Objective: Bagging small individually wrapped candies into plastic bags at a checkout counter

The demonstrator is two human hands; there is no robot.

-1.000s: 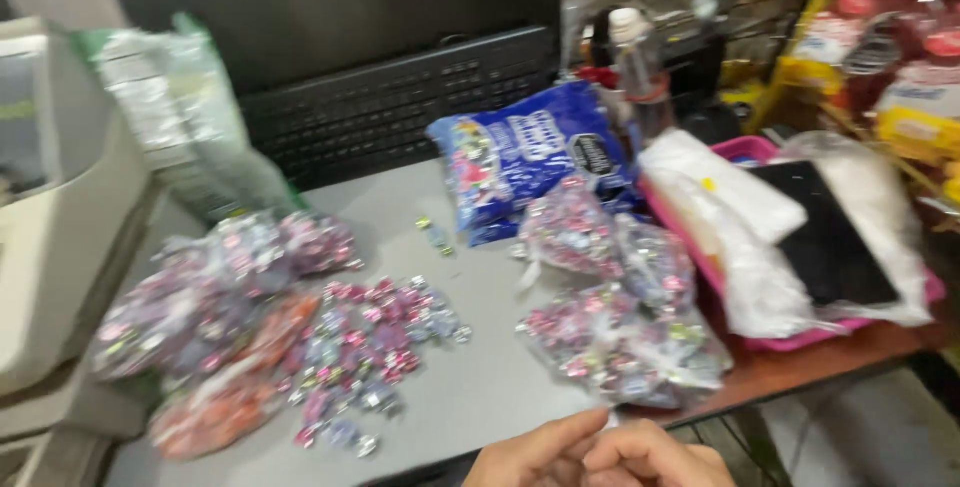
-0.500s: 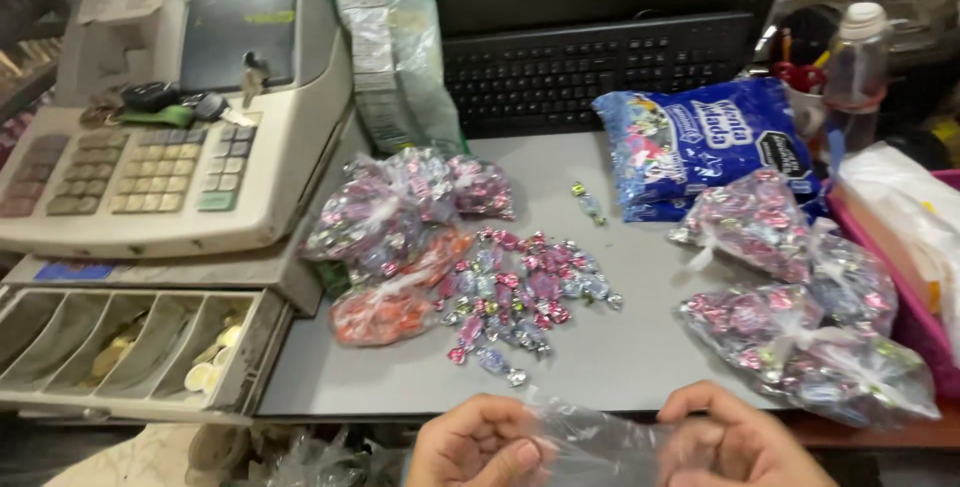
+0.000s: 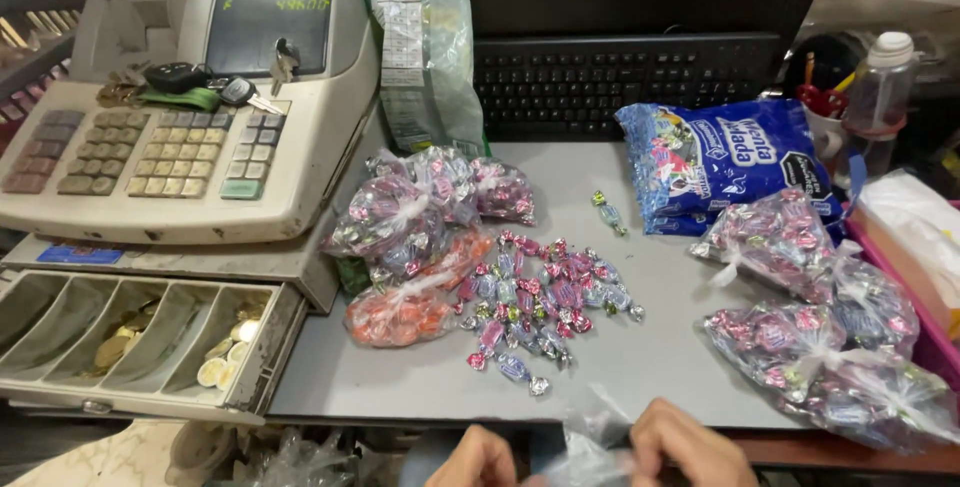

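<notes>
At the bottom edge, my left hand and my right hand both pinch a small clear plastic bag between them, just off the grey counter's front edge. A loose pile of wrapped candies in pink, blue and silver lies on the counter a little beyond my hands. Tied clear bags of candies sit to the pile's left, with an orange-filled bag in front. Further tied bags lie at the right. A large blue candy bag rests behind them.
A beige cash register stands at the left with keys on top and its coin drawer open. A black keyboard and a green-and-clear bag lie at the back. A bottle and a pink tray are at the right.
The view has swung left and steadied, so the register and drawer fill the left side. My hands stay together at the bottom edge, holding the clear bag.
</notes>
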